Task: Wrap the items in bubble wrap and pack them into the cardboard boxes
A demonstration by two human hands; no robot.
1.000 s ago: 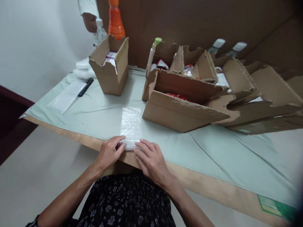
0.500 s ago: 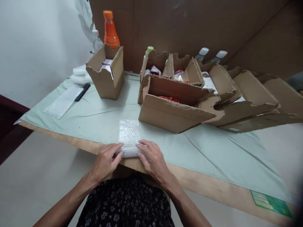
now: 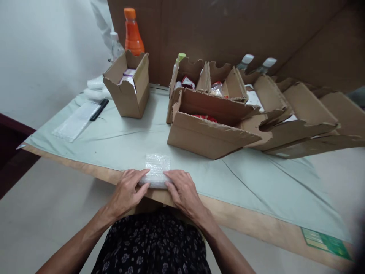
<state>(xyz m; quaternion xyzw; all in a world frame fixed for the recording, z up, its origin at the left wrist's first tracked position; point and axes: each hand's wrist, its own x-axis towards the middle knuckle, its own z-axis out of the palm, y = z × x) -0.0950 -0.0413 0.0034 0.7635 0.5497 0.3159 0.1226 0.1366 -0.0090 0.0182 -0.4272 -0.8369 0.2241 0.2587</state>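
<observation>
A clear sheet of bubble wrap (image 3: 157,162) lies at the table's front edge, its near end rolled into a thick fold. My left hand (image 3: 129,190) grips the left end of that roll between thumb and fingers. On the right end, my right hand (image 3: 182,190) has its thumb and fingers closed the same way. The flat part of the wrap stretches away from me, between the hands. Whether anything sits inside the roll, I cannot tell.
Ahead stands a low cardboard box (image 3: 211,139) with something red inside. More open cardboard bins line up behind it and to the right. A taller cardboard box (image 3: 128,97) stands left, before an orange bottle (image 3: 134,38). Flat bubble wrap (image 3: 76,121) lies by a black strip (image 3: 99,110).
The flat part of the bubble wrap has become shorter as its far edge has come toward me. Both hands stay at the roll's ends, almost in the same place.
</observation>
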